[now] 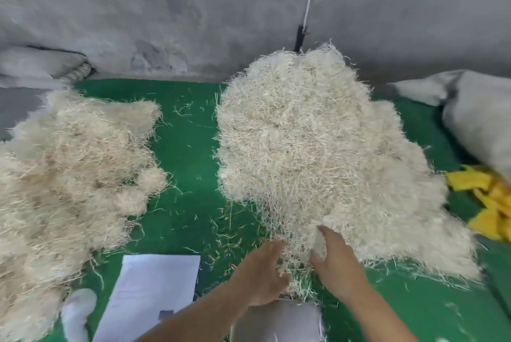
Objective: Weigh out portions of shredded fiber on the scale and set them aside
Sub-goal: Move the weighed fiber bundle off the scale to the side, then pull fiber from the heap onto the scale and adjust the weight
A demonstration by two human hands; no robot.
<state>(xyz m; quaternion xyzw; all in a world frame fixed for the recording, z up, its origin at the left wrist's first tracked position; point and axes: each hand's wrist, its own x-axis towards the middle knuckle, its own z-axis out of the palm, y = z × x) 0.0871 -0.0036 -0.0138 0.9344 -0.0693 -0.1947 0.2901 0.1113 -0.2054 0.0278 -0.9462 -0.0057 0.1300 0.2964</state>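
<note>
A big heap of pale shredded fiber (312, 153) lies on the green mat (188, 164), right of centre. A second heap of fiber (63, 175) spreads along the left side. Both my hands reach into the near edge of the big heap. My left hand (262, 272) has its fingers loosely bent against a tuft of fiber (297, 283). My right hand (336, 264) presses the same tuft from the right, fingers nearly straight. A grey scale platform (279, 322) sits just below my hands, partly hidden by my forearms.
A white sheet of paper (149, 292) lies at the front left, with a white object (78, 311) beside it. Yellow scraps (489, 203) and a grey sack (475, 115) sit at the right. A concrete wall (193, 9) stands behind. Loose strands litter the mat.
</note>
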